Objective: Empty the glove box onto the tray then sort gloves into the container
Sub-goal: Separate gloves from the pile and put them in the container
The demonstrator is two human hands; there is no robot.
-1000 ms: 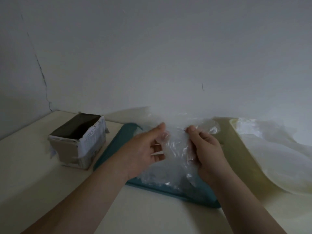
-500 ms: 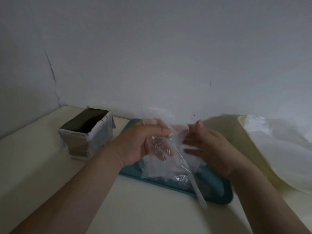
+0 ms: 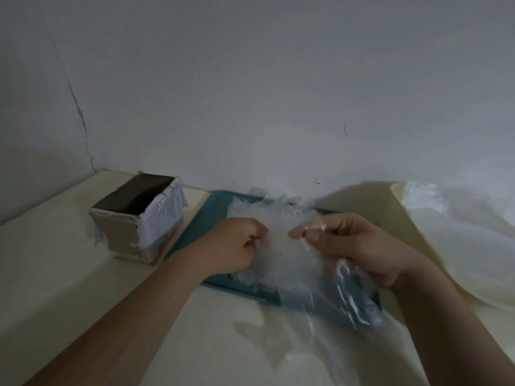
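Observation:
A pile of clear plastic gloves [image 3: 274, 218] lies on the teal tray [image 3: 213, 207] in the middle of the counter. My right hand [image 3: 354, 245] pinches one clear glove [image 3: 320, 296], which hangs down over the tray's near edge and onto the counter. My left hand [image 3: 237, 243] is curled over the left side of the pile, gripping plastic there. The open cardboard glove box [image 3: 139, 218] stands left of the tray and looks dark inside. The pale yellow container [image 3: 373, 201] sits to the right, with clear plastic in it.
A white wall rises right behind the tray and box. The cream counter [image 3: 69, 274] stretches toward me on the left and in front. Clear plastic [image 3: 459, 232] spills over the container at the far right.
Both hands have come down from in front of the wall to the tray and moved apart. The glove is now stretched out, trailing down from my right hand over the tray's front edge.

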